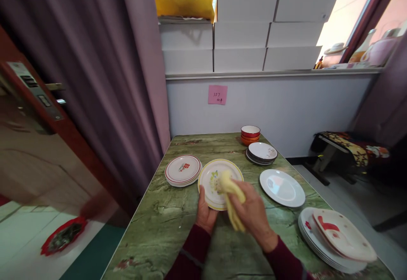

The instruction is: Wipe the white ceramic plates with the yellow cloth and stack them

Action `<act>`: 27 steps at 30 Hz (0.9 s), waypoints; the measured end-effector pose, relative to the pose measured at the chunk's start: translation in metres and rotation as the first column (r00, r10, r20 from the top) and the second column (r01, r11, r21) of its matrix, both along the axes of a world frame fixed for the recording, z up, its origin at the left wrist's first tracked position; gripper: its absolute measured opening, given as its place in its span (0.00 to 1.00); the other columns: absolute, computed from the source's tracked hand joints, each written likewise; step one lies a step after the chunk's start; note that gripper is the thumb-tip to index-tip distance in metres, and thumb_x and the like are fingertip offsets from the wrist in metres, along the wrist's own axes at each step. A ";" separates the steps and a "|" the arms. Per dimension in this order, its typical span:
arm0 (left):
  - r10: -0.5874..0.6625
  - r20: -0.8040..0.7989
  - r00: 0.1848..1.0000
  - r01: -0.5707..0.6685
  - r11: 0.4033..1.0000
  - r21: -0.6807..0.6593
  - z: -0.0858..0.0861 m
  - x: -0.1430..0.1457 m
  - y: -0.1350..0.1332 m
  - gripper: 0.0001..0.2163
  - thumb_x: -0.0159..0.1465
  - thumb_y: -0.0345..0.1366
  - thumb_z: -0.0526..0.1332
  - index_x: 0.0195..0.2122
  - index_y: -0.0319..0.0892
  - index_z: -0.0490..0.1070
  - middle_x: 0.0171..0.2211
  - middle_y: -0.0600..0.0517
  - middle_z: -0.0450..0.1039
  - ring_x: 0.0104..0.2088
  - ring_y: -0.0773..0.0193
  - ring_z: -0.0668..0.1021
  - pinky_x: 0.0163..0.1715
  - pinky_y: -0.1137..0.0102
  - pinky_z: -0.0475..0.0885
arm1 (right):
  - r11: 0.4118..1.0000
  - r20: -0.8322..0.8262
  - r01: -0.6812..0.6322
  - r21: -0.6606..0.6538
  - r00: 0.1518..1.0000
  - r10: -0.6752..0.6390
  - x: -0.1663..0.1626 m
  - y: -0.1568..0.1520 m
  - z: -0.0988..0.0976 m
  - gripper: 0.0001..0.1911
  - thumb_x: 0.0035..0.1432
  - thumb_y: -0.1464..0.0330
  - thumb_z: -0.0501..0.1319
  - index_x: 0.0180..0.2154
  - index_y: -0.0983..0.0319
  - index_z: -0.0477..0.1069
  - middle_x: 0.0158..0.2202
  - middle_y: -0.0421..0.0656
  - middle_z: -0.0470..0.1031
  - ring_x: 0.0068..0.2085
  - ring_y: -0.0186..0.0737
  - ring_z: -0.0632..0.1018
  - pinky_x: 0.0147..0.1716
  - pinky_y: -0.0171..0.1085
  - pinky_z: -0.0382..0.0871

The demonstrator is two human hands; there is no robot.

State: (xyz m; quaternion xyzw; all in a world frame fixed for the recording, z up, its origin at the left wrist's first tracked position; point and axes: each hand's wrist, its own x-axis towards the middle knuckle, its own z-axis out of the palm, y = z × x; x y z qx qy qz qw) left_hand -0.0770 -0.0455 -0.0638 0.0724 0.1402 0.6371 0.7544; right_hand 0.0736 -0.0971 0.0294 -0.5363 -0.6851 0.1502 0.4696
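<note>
A round plate with a yellow rim [213,178] lies on the green marbled table [165,225] in front of me. My left hand [205,214] grips its near edge, thumb on the rim. My right hand [251,212] is closed on a yellow cloth [229,189], which is pressed onto the plate's face and hangs down toward me.
A stack of red-rimmed plates [182,169] sits to the left. A white plate [282,187] lies to the right. Stacked plates [337,235] stand at the near right, more plates [262,152] and red bowls [250,135] at the back. A door [34,135] is on the left.
</note>
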 end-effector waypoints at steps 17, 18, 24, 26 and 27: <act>-0.159 -0.176 0.971 0.156 0.987 -0.033 0.020 0.020 -0.018 0.23 0.65 0.32 0.60 0.62 0.37 0.65 0.53 0.41 0.77 0.59 0.50 0.73 0.66 0.53 0.57 | 0.891 0.586 0.452 -0.028 0.730 -0.352 0.009 0.036 0.020 0.17 0.64 0.64 0.58 0.54 0.54 0.70 0.45 0.45 0.74 0.40 0.43 0.75 0.30 0.36 0.60; -0.187 -0.157 0.970 0.187 0.982 -0.017 0.021 0.022 -0.018 0.22 0.67 0.39 0.59 0.61 0.37 0.67 0.54 0.40 0.76 0.61 0.50 0.71 0.66 0.53 0.57 | 0.894 0.601 0.447 -0.034 0.724 -0.339 0.002 0.040 0.024 0.17 0.63 0.64 0.58 0.54 0.55 0.70 0.44 0.46 0.74 0.40 0.43 0.75 0.30 0.36 0.60; -0.178 -0.050 0.983 0.181 0.981 0.064 0.020 0.015 -0.016 0.32 0.66 0.60 0.49 0.58 0.40 0.71 0.58 0.42 0.72 0.64 0.50 0.67 0.66 0.54 0.55 | 0.998 0.705 0.064 -0.025 0.708 -0.028 -0.043 0.015 0.014 0.20 0.63 0.68 0.58 0.56 0.54 0.67 0.47 0.46 0.73 0.43 0.45 0.73 0.34 0.38 0.63; -0.123 -0.038 0.992 0.124 0.991 0.045 0.021 0.010 -0.013 0.35 0.65 0.63 0.48 0.58 0.38 0.71 0.58 0.40 0.73 0.65 0.49 0.66 0.66 0.54 0.56 | 0.997 0.739 -0.058 -0.057 0.669 0.082 -0.040 0.001 0.007 0.19 0.62 0.69 0.60 0.55 0.53 0.68 0.48 0.45 0.74 0.43 0.45 0.73 0.34 0.38 0.64; -0.090 -0.033 0.995 0.091 0.995 0.045 0.021 0.008 -0.010 0.37 0.64 0.64 0.47 0.58 0.38 0.70 0.58 0.40 0.72 0.65 0.48 0.65 0.66 0.54 0.56 | 0.993 0.749 -0.087 -0.077 0.652 0.115 -0.033 -0.004 0.004 0.19 0.61 0.69 0.60 0.54 0.52 0.68 0.48 0.45 0.74 0.43 0.45 0.73 0.34 0.37 0.64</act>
